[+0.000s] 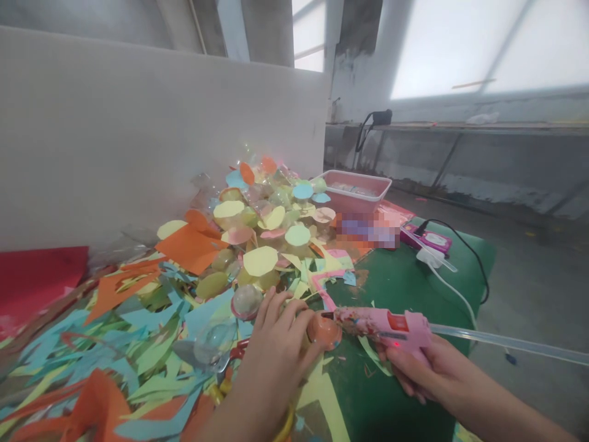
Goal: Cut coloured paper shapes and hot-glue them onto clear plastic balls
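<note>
My right hand (418, 368) grips a pink hot glue gun (386, 324), and a long clear glue stick (506, 345) runs out of its back. A small red light glows on its handle. The nozzle points left and meets, or nearly meets, a small clear plastic dome with orange inside (325, 331). My left hand (280, 344) holds this dome between thumb and fingers. Partly hidden under my left wrist are scissors (239, 350) with red and yellow handle parts. Another clear dome (216, 341) lies left of that hand.
Coloured paper scraps (156, 344) cover the table's left. Behind them rises a pile of paper-backed domes (257, 227). A pink plastic tub (356, 195) stands at the back. On the green tabletop (414, 276) lie a purple power strip (427, 239) and cables. A white board (161, 135) walls the left.
</note>
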Motion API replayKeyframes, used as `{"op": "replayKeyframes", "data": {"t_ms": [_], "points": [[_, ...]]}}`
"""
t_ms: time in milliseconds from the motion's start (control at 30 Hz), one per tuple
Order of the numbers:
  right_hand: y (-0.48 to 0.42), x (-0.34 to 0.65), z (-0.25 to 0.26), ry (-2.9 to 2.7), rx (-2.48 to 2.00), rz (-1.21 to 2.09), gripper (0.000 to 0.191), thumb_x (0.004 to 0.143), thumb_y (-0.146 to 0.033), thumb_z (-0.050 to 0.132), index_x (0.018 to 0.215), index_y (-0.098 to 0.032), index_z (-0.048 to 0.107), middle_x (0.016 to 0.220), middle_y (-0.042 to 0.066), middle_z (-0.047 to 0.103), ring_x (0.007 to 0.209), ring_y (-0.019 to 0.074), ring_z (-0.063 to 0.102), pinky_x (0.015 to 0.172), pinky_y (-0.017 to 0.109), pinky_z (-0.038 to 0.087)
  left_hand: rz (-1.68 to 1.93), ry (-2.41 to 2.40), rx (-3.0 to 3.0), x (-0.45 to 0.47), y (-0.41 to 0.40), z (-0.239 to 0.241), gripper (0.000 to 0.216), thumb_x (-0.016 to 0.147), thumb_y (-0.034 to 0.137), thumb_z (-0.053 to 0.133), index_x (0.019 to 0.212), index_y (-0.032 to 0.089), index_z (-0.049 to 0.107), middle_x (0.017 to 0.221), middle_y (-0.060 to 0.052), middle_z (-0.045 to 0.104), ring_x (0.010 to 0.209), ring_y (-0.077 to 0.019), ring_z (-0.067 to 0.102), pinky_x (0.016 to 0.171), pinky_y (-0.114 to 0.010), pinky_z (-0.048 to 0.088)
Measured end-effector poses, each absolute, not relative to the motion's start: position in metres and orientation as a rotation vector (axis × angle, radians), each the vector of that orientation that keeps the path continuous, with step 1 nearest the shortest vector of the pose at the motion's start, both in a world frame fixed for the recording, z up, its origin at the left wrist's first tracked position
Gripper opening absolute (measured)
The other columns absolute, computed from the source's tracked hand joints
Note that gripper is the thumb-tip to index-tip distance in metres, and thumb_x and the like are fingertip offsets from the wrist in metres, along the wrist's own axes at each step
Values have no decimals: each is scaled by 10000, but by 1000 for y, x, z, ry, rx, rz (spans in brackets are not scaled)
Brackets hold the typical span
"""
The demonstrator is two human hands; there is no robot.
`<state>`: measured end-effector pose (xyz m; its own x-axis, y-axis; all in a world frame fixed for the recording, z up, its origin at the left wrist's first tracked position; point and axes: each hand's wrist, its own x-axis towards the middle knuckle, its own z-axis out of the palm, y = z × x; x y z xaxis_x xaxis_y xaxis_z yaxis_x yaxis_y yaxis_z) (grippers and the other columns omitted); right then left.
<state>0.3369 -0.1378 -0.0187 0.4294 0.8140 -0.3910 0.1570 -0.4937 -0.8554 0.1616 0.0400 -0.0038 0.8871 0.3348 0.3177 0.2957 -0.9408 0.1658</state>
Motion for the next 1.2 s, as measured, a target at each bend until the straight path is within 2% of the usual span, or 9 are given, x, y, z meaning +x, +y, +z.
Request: {"op": "replayKeyframes", "data": {"t_ms": [233, 467, 767, 1200], "points": [[-137, 337, -20, -838, -1888, 1113, 596, 757, -792, 490, 641, -210, 553, 586, 15, 541, 556, 149, 486, 533, 254, 402, 490, 513, 2889, 162, 39, -4, 194, 890, 379, 610, 972, 204, 630, 1045, -64, 660, 1126, -296, 527, 1093, -616, 353], [-139, 340, -23, -818, -1859, 1129, 655, 723, -852, 477, 663, -202, 526, 561, -9, 487, 530, 133, 445, 519, 256, 359, 465, 525, 2873, 162, 40, -4, 204, 892, 396, 603, 936, 199, 632, 1032, -62, 650, 1136, -294, 509, 1104, -628, 325], [-138, 339, -21, -852, -1896, 1133, 593, 779, -805, 458, 636, -229, 452, 485, -52, 369, 471, 120, 366, 474, 246, 335, 462, 505, 2881, 162, 40, -2, 191, 863, 375, 649, 914, 191, 635, 1011, -54, 666, 1137, -303, 511, 1098, -628, 332], [-137, 335, -15, -819, -1956, 1092, 586, 799, -771, 464, 587, -225, 428, 483, -44, 386, 479, 119, 377, 492, 245, 341, 500, 502, 2860, 161, 41, -7, 176, 845, 352, 674, 907, 194, 628, 1004, -50, 666, 1132, -314, 522, 1094, -658, 331]]}}
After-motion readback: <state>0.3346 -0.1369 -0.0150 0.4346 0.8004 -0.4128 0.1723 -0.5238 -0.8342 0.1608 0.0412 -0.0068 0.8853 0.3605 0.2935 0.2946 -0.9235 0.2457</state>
